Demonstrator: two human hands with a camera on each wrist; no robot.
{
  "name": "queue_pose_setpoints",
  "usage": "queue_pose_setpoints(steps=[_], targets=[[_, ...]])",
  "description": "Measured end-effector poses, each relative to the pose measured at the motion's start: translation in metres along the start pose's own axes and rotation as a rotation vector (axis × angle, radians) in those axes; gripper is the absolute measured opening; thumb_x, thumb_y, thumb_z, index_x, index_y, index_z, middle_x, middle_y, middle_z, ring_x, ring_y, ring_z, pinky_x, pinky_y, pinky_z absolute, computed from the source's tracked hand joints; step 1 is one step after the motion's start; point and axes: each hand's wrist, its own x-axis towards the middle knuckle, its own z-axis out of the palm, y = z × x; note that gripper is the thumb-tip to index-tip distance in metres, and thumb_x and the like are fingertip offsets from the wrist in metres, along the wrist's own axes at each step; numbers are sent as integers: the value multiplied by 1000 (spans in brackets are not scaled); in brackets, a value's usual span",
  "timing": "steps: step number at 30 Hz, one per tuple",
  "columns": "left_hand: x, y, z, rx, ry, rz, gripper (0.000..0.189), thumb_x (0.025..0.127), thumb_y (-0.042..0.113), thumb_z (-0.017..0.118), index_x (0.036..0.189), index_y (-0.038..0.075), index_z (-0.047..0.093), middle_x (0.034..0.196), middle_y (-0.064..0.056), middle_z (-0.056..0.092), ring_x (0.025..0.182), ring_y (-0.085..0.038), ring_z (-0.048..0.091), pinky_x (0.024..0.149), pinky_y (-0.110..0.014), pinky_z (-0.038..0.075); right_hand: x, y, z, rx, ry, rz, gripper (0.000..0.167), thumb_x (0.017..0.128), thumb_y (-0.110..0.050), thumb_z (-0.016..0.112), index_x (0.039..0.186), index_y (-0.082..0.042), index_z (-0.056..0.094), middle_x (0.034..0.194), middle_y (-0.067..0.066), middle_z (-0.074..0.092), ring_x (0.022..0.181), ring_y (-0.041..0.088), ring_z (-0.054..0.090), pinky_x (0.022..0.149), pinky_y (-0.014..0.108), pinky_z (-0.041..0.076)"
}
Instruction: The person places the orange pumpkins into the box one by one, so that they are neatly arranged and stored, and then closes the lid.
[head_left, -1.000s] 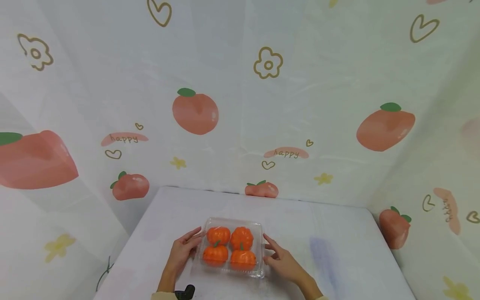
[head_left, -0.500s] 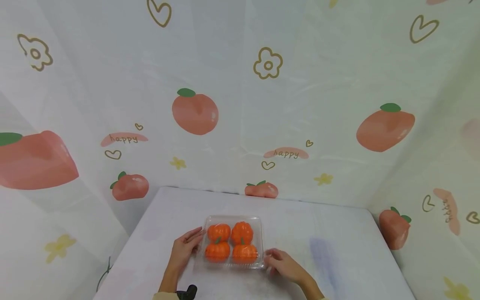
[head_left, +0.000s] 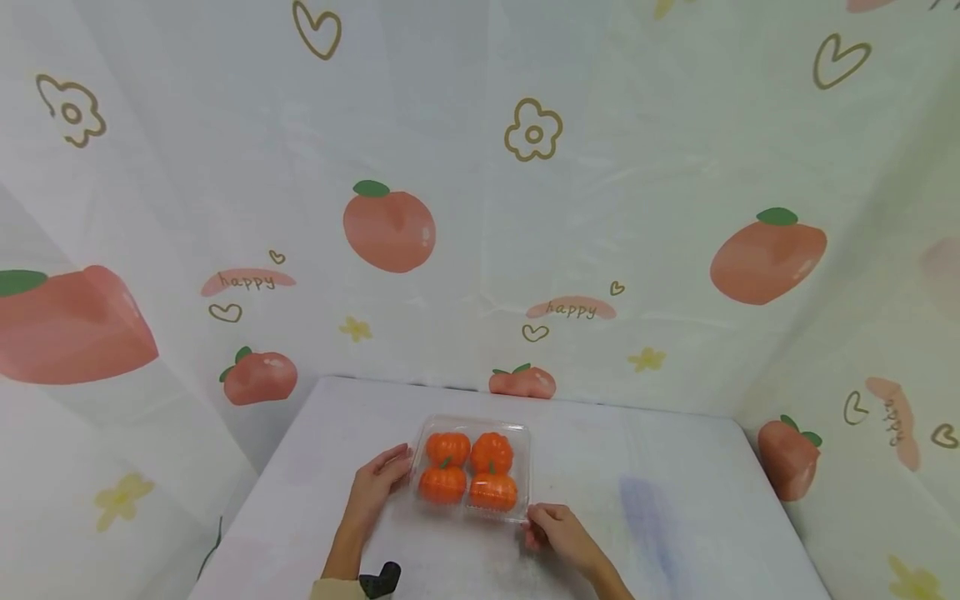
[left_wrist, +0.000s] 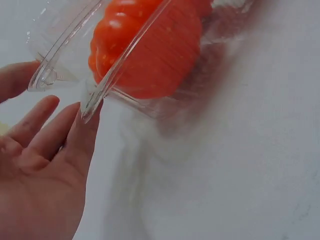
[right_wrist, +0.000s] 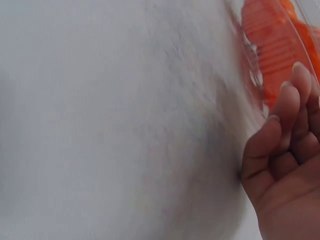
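A clear plastic clamshell container [head_left: 522, 454] with several orange toy pumpkins [head_left: 442, 485] inside is between my hands. My left hand [head_left: 375, 485] is at its left side, fingers mostly straight. In the left wrist view, the fingertips [left_wrist: 90, 120] touch the container's clear edges [left_wrist: 102, 87], and the palm faces the camera. My right hand [head_left: 561, 532] holds the near right corner. The right wrist view has its curled fingers [right_wrist: 285, 102] against the container's side, an orange pumpkin [right_wrist: 275, 50] showing through the plastic.
The container is over a table [head_left: 705, 500] covered in white cloth with a faint purple patch [head_left: 647, 517]. White curtains [head_left: 645, 167] printed with peaches enclose the back and sides. A black wrist strap [head_left: 380, 579] shows at the left forearm.
The container has shifted away from me and slightly right, turning a little. My left hand has followed it. The right hand's fingers, stretched along its side before, now curl at the near corner.
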Motion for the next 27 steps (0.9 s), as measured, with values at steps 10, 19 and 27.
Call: queue_pose_setpoints(steps=[10,19,27], targets=[[-6,-4,2,-10,-111,-34,58,97,11,61,152,4,43,151,-20,53,126,-31,62,102,-39,55,1,-6,6,11,96,17,42,106,-26,42,97,8,65,73,-2,62,70,11,56,63,22,49],[-8,-11,1,26,-162,-165,33,101,20,59,109,-12,64,82,-4,69,74,-14,65,69,-27,58,2,-9,7,8,135,19,42,107,-26,41,98,8,64,73,-3,61,69,10,56,64,23,50],[-8,-14,2,47,-150,-150,31,101,20,58,104,-10,66,80,-2,68,75,-13,64,69,-25,58,2,-3,2,18,67,-21,48,108,-35,47,107,10,62,79,-3,61,73,7,57,67,21,50]])
